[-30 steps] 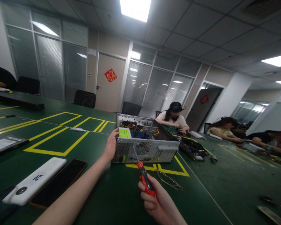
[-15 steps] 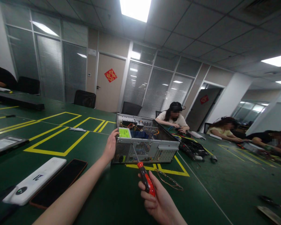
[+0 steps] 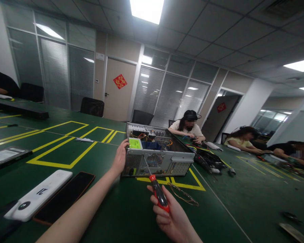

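A grey computer case (image 3: 167,157) lies on the green table, its top side uncovered so cables and a power supply with a yellow-green label (image 3: 135,143) show. My left hand (image 3: 121,156) holds the case's left corner beside the power supply, fingertips at its upper edge. Closed around the red and black handle of a screwdriver (image 3: 160,195) is my right hand (image 3: 168,214). The screwdriver's shaft points up to the case's rear panel, and its tip meets the panel near the fan grille (image 3: 154,158). Whether a screw sits under the tip is too small to tell.
Eyeglasses (image 3: 183,195) lie right of the screwdriver. On the left are a white device marked 21 (image 3: 40,194), a dark phone (image 3: 66,197) and a hard drive (image 3: 8,157). Black parts (image 3: 209,161) lie right of the case. A co-worker (image 3: 186,128) sits across the table.
The screwdriver handle has turned about its length, showing more black where red was, and my right fingers have shifted slightly on it. My left hand and the case stay in place.
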Demonstrator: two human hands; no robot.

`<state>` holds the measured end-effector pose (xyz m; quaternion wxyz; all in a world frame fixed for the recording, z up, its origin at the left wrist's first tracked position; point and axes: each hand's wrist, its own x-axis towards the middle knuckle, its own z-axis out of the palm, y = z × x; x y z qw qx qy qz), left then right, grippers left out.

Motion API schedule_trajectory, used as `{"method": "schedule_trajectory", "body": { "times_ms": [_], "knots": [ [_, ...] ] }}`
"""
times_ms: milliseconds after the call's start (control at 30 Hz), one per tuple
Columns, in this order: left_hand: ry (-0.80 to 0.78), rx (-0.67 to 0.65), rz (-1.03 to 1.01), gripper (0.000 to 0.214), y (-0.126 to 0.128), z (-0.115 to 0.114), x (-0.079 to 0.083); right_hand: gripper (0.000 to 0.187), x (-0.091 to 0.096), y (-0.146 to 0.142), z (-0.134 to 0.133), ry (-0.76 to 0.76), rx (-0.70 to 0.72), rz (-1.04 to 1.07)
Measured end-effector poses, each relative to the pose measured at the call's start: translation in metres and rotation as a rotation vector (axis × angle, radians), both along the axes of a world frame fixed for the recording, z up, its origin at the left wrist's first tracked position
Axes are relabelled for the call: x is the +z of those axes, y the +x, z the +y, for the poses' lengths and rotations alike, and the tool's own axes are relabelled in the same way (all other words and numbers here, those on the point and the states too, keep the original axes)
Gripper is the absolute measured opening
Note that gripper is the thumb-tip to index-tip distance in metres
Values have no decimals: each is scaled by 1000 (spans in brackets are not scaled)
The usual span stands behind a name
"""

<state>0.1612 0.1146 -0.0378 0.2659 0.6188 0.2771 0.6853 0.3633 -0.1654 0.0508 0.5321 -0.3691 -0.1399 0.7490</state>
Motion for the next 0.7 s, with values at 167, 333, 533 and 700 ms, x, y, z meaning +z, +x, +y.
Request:
{"method": "schedule_trajectory", "body": {
  "times_ms": [167,333,533,700],
  "knots": [
    [1,-10,-14,69,1,0,0,53,-13,9,1,83,136,-20],
    [6,1,-24,71,2,1,1,32,-6,3,1,23,25,35],
    [-10,-18,-2,67,0,-1,0,39,1,-1,1,-51,-45,28],
    [-12,-8,5,68,1,-2,1,46,-13,9,3,99,69,-10]
  ]
}}
